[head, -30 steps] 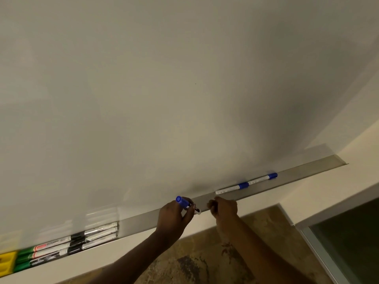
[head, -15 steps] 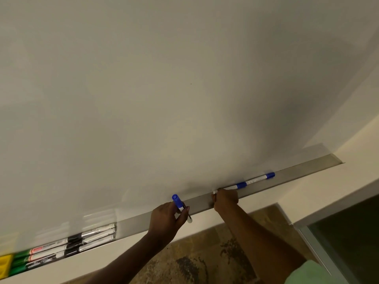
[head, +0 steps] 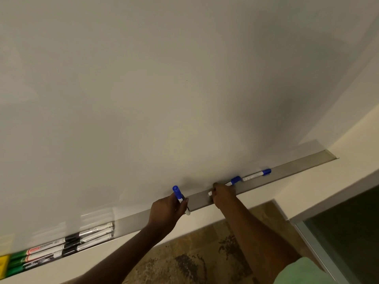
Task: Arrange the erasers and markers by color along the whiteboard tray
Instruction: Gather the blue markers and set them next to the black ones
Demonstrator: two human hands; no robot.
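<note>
A long grey whiteboard tray (head: 297,169) runs under the whiteboard. My left hand (head: 167,208) holds a blue-capped marker (head: 178,193) upright in front of the tray, cap up. My right hand (head: 222,194) is shut on a second blue-capped marker (head: 234,180), lifted at a slant off the tray. A third blue-capped marker (head: 256,174) lies flat in the tray just right of it. At the tray's left end lie black markers (head: 90,236) and green markers (head: 18,261), with a yellow eraser (head: 3,266) at the frame edge.
The whiteboard (head: 164,89) fills most of the view. A cream ledge (head: 307,193) runs below the tray, a mottled brown floor (head: 194,253) lies beneath, and a dark glass panel (head: 348,232) sits at lower right.
My right hand reached right along the tray, closed on the nearer blue marker and tilted it up. My left hand kept its marker and turned it more upright.
</note>
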